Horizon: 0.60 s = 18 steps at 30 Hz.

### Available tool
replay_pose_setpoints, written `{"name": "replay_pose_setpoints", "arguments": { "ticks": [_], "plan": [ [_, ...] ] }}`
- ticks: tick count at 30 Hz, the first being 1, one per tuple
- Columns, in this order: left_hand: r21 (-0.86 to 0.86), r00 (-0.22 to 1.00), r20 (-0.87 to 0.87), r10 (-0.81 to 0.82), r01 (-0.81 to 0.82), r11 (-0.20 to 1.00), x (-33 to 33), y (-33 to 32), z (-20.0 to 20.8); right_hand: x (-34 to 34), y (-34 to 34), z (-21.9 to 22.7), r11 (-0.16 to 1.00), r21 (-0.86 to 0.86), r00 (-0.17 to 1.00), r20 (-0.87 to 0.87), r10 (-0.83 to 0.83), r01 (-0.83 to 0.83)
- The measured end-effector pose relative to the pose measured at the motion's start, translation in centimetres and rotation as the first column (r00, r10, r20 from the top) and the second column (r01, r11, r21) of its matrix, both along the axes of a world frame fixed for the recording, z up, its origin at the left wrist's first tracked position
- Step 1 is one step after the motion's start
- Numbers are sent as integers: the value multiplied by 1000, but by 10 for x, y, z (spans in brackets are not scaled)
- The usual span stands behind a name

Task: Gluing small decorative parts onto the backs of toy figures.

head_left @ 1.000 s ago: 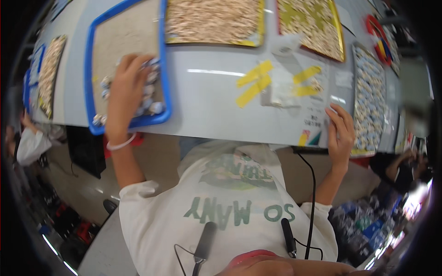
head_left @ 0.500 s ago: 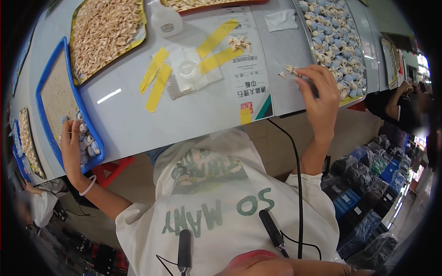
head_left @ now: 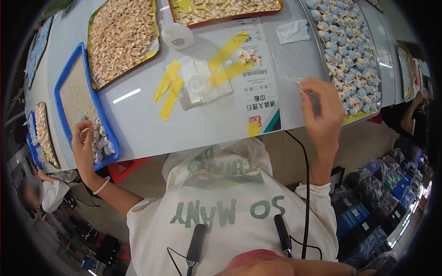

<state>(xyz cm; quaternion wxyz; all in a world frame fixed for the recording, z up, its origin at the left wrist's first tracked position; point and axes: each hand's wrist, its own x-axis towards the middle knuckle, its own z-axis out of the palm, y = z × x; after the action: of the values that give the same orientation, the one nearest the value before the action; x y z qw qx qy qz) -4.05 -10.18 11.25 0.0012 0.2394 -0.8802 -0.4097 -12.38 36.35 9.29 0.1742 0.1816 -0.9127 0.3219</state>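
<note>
Cream piece (head_left: 299,81) in the right hand (head_left: 325,109).

There are two hands of the wearer, one left hand (head_left: 83,140) and one right hand (head_left: 324,102), the latter pinching one cream piece (head_left: 299,81). One blue-rimmed tray (head_left: 108,126) bears partly hidden blue-and-white pieces (head_left: 102,132), while three trays of cream pieces (head_left: 150,54) (head_left: 185,5) (head_left: 54,163) and one tray of blue-and-cream pieces (head_left: 361,115) hold too many to count. Add five strips of yellow tape (head_left: 171,99) (head_left: 166,82) (head_left: 228,50) (head_left: 232,73) (head_left: 253,129), one white bottle (head_left: 178,37), one round clear dish (head_left: 199,84), one crumpled white cloth (head_left: 293,32), one pale wristband (head_left: 102,185) and two other people (head_left: 54,194) (head_left: 409,117)
</note>
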Motion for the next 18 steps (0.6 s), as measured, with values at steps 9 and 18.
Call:
{"name": "replay_pose_setpoints", "arguments": {
  "ticks": [9,18],
  "plan": [
    [688,954,-299,2,214,693,13,50,-6,36,-8,-3,761,-619,956,293,-3,192],
    [925,943,-79,-322,190,330,33,125,-15,40,-36,-6,924,-332,982,60,-181,191]
  ]
}}
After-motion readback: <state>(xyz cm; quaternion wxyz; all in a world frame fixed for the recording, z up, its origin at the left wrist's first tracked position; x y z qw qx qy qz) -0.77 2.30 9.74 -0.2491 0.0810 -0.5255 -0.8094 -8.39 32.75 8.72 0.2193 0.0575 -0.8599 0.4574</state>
